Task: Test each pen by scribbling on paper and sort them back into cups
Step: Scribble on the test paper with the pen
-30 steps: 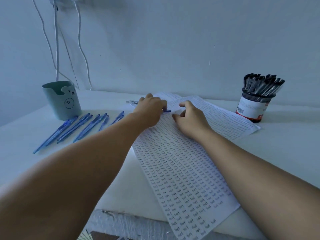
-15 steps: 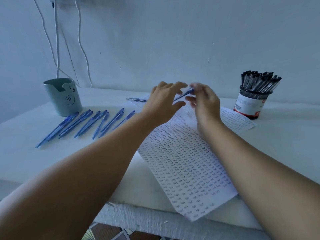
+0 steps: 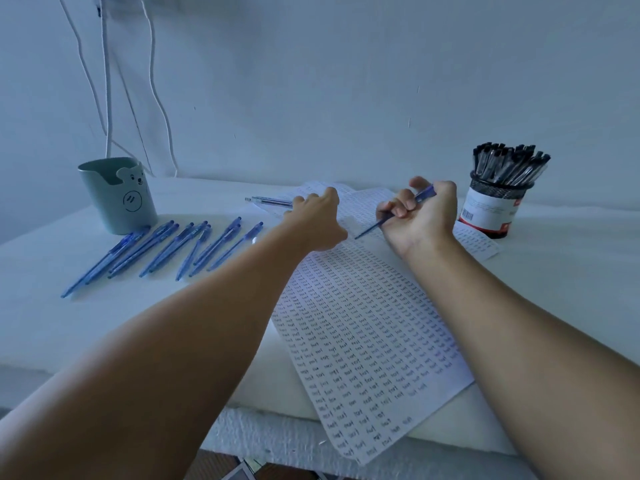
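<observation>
My right hand (image 3: 420,216) grips a blue pen (image 3: 372,229) in a writing hold, its tip just above the far part of the paper (image 3: 363,323), a long sheet covered in rows of small written words. My left hand (image 3: 317,220) rests on the paper's far left part with fingers stretched forward, holding nothing. Several blue pens (image 3: 162,249) lie side by side on the table to the left. Behind them stands a green bear cup (image 3: 117,195). A white cup (image 3: 491,211) at the right holds several black pens.
One more pen (image 3: 268,201) lies beyond my left hand at the paper's far edge. White cables (image 3: 107,81) hang down the wall behind the green cup. The white table's front edge (image 3: 277,441) runs close below the paper's near end.
Both hands were together on a blue pen above the paper. My right hand has taken it into a writing hold and lowered it, and my left hand has let go and dropped onto the paper.
</observation>
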The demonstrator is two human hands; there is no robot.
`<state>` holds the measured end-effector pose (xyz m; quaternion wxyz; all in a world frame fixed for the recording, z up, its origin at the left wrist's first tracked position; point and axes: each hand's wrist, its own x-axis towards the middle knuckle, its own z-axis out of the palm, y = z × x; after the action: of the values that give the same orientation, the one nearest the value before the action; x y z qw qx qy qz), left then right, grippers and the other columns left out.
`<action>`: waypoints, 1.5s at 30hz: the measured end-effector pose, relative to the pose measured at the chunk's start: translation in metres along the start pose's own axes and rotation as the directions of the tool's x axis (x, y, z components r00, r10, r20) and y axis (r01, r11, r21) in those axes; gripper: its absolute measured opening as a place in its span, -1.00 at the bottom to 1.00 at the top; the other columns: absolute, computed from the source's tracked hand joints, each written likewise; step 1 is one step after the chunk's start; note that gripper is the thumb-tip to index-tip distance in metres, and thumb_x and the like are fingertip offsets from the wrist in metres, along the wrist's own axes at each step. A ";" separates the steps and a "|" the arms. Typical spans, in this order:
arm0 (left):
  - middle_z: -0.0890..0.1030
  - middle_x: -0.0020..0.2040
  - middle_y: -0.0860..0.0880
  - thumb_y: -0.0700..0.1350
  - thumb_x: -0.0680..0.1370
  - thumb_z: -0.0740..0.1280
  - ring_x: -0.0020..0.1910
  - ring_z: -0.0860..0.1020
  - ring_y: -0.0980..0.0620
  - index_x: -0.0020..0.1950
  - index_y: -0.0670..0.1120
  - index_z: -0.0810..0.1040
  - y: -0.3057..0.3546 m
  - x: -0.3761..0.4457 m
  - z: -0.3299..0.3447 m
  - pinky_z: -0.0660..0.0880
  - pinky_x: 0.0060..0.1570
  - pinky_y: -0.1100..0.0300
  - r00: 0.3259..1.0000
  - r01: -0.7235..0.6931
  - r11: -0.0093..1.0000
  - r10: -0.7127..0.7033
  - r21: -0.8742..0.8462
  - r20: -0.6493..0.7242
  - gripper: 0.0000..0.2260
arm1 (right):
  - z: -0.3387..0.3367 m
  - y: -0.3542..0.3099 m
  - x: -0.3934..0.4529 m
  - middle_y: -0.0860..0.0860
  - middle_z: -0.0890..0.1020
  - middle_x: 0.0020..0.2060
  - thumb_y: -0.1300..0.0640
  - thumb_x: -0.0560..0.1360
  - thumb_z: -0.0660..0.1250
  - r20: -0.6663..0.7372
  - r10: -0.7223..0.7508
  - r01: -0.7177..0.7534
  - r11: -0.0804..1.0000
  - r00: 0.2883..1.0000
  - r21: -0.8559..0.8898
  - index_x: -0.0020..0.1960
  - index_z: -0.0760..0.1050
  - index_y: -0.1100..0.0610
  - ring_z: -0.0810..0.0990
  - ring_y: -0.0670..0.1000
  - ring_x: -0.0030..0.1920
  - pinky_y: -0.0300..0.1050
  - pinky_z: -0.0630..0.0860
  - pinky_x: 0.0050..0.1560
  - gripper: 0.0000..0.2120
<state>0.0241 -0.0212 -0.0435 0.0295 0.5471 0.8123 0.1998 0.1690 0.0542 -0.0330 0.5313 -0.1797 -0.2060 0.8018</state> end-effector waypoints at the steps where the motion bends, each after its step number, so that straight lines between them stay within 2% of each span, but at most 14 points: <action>1: 0.50 0.25 -0.12 -0.06 0.54 0.35 0.30 0.33 -0.18 0.38 -0.06 0.34 0.003 0.000 0.004 0.43 0.25 -0.16 1.000 0.008 1.000 -0.008 -0.015 0.003 -0.57 | 0.000 0.000 -0.001 -0.01 0.21 -0.46 0.07 0.57 0.04 0.008 0.012 -0.012 1.000 1.000 0.006 -0.22 0.39 0.10 0.13 0.00 -0.48 -0.19 0.30 -0.34 -0.74; 6: 0.48 0.31 -0.08 -0.07 0.60 0.23 0.35 0.34 -0.15 0.37 0.01 0.41 0.002 0.000 0.022 0.35 0.29 -0.08 0.997 0.009 0.998 -0.014 -0.066 -0.077 -0.67 | -0.002 -0.003 -0.002 -0.02 0.26 -0.44 -0.07 0.64 0.19 0.061 0.055 -0.057 0.998 0.997 0.029 -0.13 0.41 0.12 0.21 -0.02 -0.48 -0.16 0.34 -0.30 -0.71; 9: 0.49 0.28 -0.08 -0.07 0.60 0.22 0.34 0.35 -0.14 0.35 0.01 0.45 -0.004 0.001 0.022 0.37 0.34 -0.13 0.997 -0.001 0.994 -0.008 -0.113 -0.080 -0.68 | 0.001 -0.004 -0.002 -0.01 0.32 -0.42 0.21 0.62 0.19 0.074 0.054 -0.053 0.999 0.996 -0.013 -0.02 0.45 0.18 0.28 -0.04 -0.46 -0.16 0.45 -0.26 -0.91; 11: 0.50 0.27 -0.08 -0.08 0.60 0.22 0.34 0.36 -0.13 0.35 0.01 0.45 -0.006 0.001 0.022 0.37 0.35 -0.14 0.997 -0.002 0.992 -0.008 -0.128 -0.079 -0.68 | 0.002 -0.004 0.000 0.02 0.41 -0.33 0.26 0.65 0.18 0.063 0.070 -0.067 0.996 0.996 -0.054 0.07 0.55 0.24 0.40 -0.04 -0.39 -0.09 0.59 -0.08 -0.83; 15: 0.55 0.24 -0.07 -0.05 0.58 0.25 0.30 0.41 -0.13 0.33 0.02 0.45 -0.008 0.004 0.023 0.41 0.31 -0.16 0.995 0.001 0.987 -0.017 -0.163 -0.101 -0.69 | 0.002 -0.004 0.001 0.11 0.56 -0.16 0.01 0.69 0.28 0.059 0.087 -0.084 0.995 0.994 -0.059 0.19 0.51 0.08 0.65 0.04 -0.23 0.13 0.68 0.03 -0.83; 20: 0.54 0.24 -0.06 0.01 0.59 0.30 0.31 0.39 -0.13 0.32 0.04 0.45 -0.009 0.004 0.022 0.42 0.29 -0.17 0.995 0.006 0.983 -0.024 -0.184 -0.096 -0.69 | -0.007 -0.008 0.001 -0.03 0.24 -0.48 0.07 0.69 0.28 0.047 0.114 -0.106 0.982 0.992 -0.158 0.14 0.46 0.12 0.19 -0.08 -0.52 -0.20 0.51 -0.30 -0.88; 23: 0.54 0.24 -0.05 0.09 0.57 0.35 0.30 0.41 -0.13 0.31 0.04 0.46 -0.009 0.004 0.022 0.44 0.28 -0.17 0.995 0.013 0.979 -0.032 -0.205 -0.092 -0.67 | -0.015 -0.011 -0.003 -0.03 0.35 -0.49 0.12 0.72 0.15 0.087 0.174 -0.146 0.954 0.981 -0.262 0.09 0.56 0.27 0.33 -0.07 -0.50 -0.13 0.61 -0.18 -0.72; 25: 0.55 0.24 -0.06 0.13 0.56 0.37 0.29 0.42 -0.12 0.28 0.03 0.47 -0.009 0.004 0.022 0.45 0.26 -0.17 0.995 0.017 0.976 -0.038 -0.219 -0.090 -0.65 | -0.018 -0.013 -0.004 0.00 0.46 -0.41 -0.13 0.73 0.09 0.067 0.197 -0.154 0.902 0.978 -0.404 0.11 0.66 0.25 0.47 -0.04 -0.38 -0.04 0.62 -0.03 -0.47; 28: 0.54 0.22 -0.07 0.15 0.56 0.38 0.26 0.43 -0.13 0.23 0.00 0.47 -0.007 0.003 0.020 0.46 0.25 -0.15 0.994 0.029 0.977 -0.051 -0.212 -0.101 -0.66 | -0.021 -0.012 -0.004 -0.04 0.29 -0.46 -0.38 0.66 -0.01 0.043 0.166 -0.114 0.820 0.985 -0.560 0.04 0.72 0.19 0.29 -0.07 -0.45 -0.03 0.66 -0.01 -0.25; 30: 0.54 0.20 -0.07 0.16 0.55 0.39 0.25 0.43 -0.13 0.17 0.00 0.47 -0.007 0.002 0.019 0.46 0.24 -0.13 0.991 0.050 0.980 -0.072 -0.192 -0.111 -0.69 | -0.023 -0.010 -0.006 -0.04 0.40 -0.49 -0.34 0.67 0.04 0.089 0.097 -0.023 0.793 0.991 -0.608 0.03 0.71 0.19 0.39 -0.08 -0.45 -0.03 0.67 0.04 -0.30; 33: 0.54 0.17 -0.07 0.16 0.54 0.39 0.25 0.43 -0.15 0.08 0.02 0.46 -0.008 0.002 0.018 0.44 0.24 -0.11 0.988 0.075 0.986 -0.093 -0.148 -0.124 -0.72 | -0.027 -0.008 -0.012 0.03 0.74 -0.22 -0.20 0.69 0.21 0.220 0.065 0.122 0.669 0.973 -0.734 0.07 0.68 0.14 0.73 -0.02 -0.16 -0.12 0.61 0.05 -0.55; 36: 0.54 0.12 -0.05 0.15 0.54 0.39 0.23 0.44 -0.15 0.06 0.01 0.47 -0.009 0.001 0.017 0.44 0.21 -0.08 0.984 0.090 0.985 -0.111 -0.147 -0.137 -0.74 | -0.034 -0.009 -0.014 0.04 0.75 -0.18 0.10 0.59 0.47 0.387 0.036 0.330 0.454 0.921 -0.828 0.00 0.65 0.13 0.72 -0.11 -0.18 -0.26 0.53 -0.06 -0.91; 39: 0.55 0.06 -0.03 0.16 0.56 0.36 0.18 0.47 -0.14 0.03 0.00 0.48 -0.008 0.000 0.016 0.46 0.21 -0.11 0.986 0.090 0.982 -0.111 -0.165 -0.124 -0.75 | -0.037 -0.007 -0.016 0.02 0.75 -0.20 0.10 0.59 0.46 0.421 0.056 0.401 0.209 0.906 -0.892 -0.02 0.59 0.11 0.73 -0.07 -0.16 -0.18 0.60 -0.01 -0.91; 45: 0.53 -0.13 0.03 0.19 0.56 0.36 -0.01 0.53 -0.10 0.01 -0.03 0.45 -0.006 -0.002 0.014 0.46 0.07 -0.05 0.990 0.067 0.974 -0.092 -0.215 -0.109 -0.70 | -0.030 -0.008 -0.021 -0.03 0.75 -0.18 0.09 0.62 0.41 0.434 0.131 0.417 0.140 0.891 -0.898 0.06 0.57 0.12 0.72 -0.02 -0.10 -0.08 0.64 0.07 -0.90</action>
<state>0.0232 -0.0207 -0.0590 0.0472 0.4950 0.8083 0.3153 0.1984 0.0417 -0.0530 0.3043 -0.2851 -0.7990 0.4333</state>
